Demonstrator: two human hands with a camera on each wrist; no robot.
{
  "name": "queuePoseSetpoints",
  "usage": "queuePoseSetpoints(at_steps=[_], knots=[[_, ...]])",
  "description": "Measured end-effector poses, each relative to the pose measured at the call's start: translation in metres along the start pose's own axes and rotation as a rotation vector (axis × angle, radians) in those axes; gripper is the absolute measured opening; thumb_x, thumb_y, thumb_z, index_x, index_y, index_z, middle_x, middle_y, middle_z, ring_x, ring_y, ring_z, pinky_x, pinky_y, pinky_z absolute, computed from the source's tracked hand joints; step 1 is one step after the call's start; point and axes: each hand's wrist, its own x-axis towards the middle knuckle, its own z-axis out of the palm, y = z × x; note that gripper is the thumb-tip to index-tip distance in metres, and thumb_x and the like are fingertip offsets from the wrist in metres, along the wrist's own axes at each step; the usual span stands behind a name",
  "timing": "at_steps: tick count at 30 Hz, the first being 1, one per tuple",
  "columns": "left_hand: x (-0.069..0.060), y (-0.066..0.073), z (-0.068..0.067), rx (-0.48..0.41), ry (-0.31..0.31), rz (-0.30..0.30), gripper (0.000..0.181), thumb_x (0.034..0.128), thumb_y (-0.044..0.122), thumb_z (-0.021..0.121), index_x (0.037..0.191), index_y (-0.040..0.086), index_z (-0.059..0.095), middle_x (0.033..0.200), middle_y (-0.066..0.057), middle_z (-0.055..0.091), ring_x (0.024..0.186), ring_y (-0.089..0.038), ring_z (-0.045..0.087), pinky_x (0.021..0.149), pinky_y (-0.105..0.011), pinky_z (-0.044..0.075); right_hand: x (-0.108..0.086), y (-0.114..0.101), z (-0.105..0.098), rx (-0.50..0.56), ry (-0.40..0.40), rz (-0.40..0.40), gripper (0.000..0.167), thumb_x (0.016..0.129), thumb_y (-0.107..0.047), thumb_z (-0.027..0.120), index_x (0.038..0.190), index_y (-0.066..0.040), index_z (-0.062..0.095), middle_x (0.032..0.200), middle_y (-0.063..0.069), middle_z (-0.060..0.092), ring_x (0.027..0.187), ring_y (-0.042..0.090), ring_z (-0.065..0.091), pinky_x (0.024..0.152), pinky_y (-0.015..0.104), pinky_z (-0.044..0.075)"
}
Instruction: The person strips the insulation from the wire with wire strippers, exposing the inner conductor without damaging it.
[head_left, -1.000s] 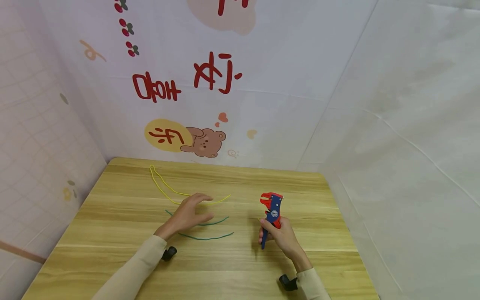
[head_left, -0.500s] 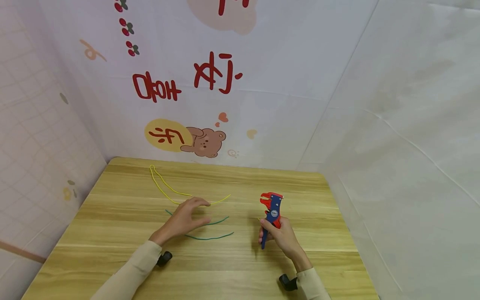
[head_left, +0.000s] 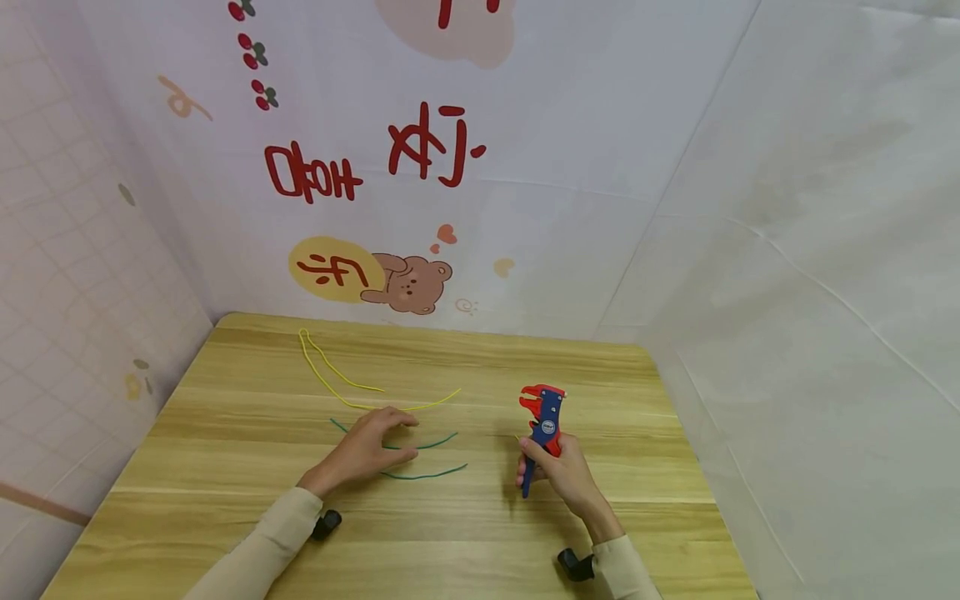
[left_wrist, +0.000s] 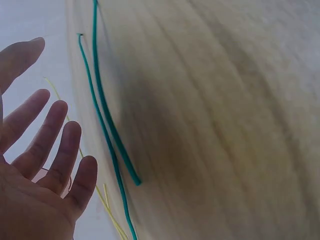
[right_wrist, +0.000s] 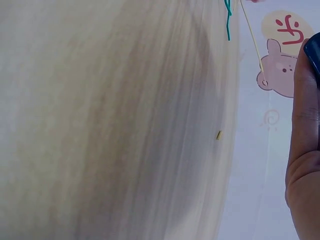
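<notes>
My left hand (head_left: 363,447) hovers over two green wires on the table, its fingers spread and holding nothing. The farther green wire (head_left: 435,444) runs beneath the fingers; the nearer green wire (head_left: 427,477) shows to the right of the thumb. In the left wrist view the open palm (left_wrist: 35,190) is apart from both. Just beyond the fingertips lies a yellow wire (head_left: 327,383), bent double at its far left end. My right hand (head_left: 572,479) grips the handles of a red and blue wire stripper (head_left: 550,425), its red jaws pointing away from me.
A tiny yellow offcut (right_wrist: 219,135) lies on the wooden table (head_left: 450,542), left of the right hand. White printed cloth (head_left: 555,233) hangs behind the table's far edge, with more cloth at both sides. Black camera mounts (head_left: 576,566) project from the wrists.
My left hand has drawn back toward me and slightly left, from beside the yellow wire to over the green wires. The right hand and wire stripper have stayed put.
</notes>
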Motion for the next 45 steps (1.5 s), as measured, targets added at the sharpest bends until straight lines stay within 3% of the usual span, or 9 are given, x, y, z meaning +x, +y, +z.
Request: queuePoseSetpoints(at_steps=[13, 22, 37, 45], knots=[[0.001, 0.0, 0.006, -0.005, -0.045, -0.087, 0.042, 0.099, 0.023, 0.09, 0.136, 0.007, 0.078, 0.134, -0.007, 0.078, 0.128, -0.035, 0.069, 0.112, -0.063, 0.05, 0.0, -0.001, 0.0, -0.007, 0.011, 0.015, 0.033, 0.116, -0.034, 0.067, 0.119, -0.001, 0.065, 0.087, 0.006, 0.077, 0.076, 0.022, 0.083, 0.083, 0.056, 0.071], [0.001, -0.002, 0.008, 0.014, -0.058, -0.126, 0.039, 0.0997, 0.026, 0.089, 0.133, 0.008, 0.08, 0.135, -0.006, 0.078, 0.131, -0.035, 0.068, 0.116, -0.066, 0.045, 0.0, -0.002, 0.0, -0.006, 0.014, 0.019, 0.041, 0.117, -0.033, 0.067, 0.121, 0.008, 0.062, 0.087, 0.005, 0.077, 0.076, 0.022, 0.083, 0.082, 0.057, 0.071], [0.003, -0.002, 0.01, 0.041, -0.08, -0.11, 0.015, 0.1003, 0.018, 0.087, 0.115, 0.016, 0.084, 0.121, 0.001, 0.077, 0.122, -0.03, 0.066, 0.103, -0.053, 0.046, 0.0, 0.002, -0.002, 0.003, 0.001, -0.006, 0.032, 0.117, -0.032, 0.066, 0.118, 0.0, 0.065, 0.088, 0.008, 0.076, 0.076, 0.022, 0.083, 0.08, 0.059, 0.07], [0.002, -0.001, 0.012, 0.057, -0.068, -0.103, 0.008, 0.1006, 0.016, 0.087, 0.106, 0.02, 0.082, 0.11, 0.004, 0.075, 0.111, -0.024, 0.066, 0.096, -0.045, 0.042, 0.0, 0.001, -0.002, -0.005, -0.005, -0.009, 0.046, 0.117, -0.031, 0.065, 0.124, 0.014, 0.058, 0.087, 0.007, 0.076, 0.075, 0.021, 0.082, 0.08, 0.06, 0.07]])
